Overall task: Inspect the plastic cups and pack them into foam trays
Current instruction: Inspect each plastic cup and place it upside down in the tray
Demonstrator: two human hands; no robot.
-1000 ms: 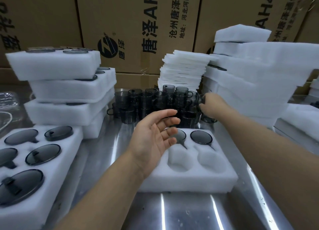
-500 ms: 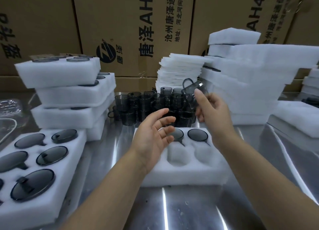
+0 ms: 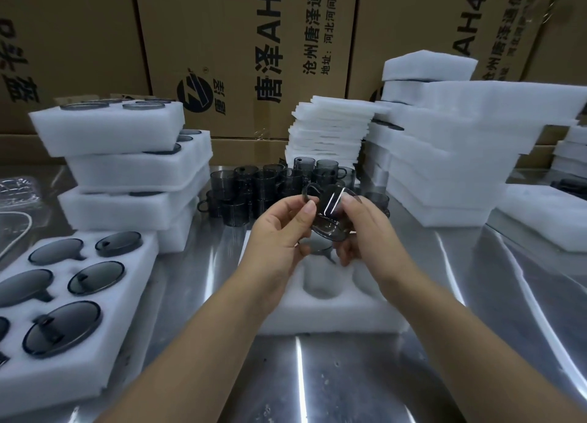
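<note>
Smoky cup [image 3: 330, 208] now between left hand [image 3: 279, 232] and right hand [image 3: 368, 232] (tilted, glossy)

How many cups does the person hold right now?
1. The cup is held by the left hand and right hand together, above the foam tray; none seems hidden in the palms.

Foam stacks [image 3: 444, 156] flanking cups [image 3: 270, 184].
</note>
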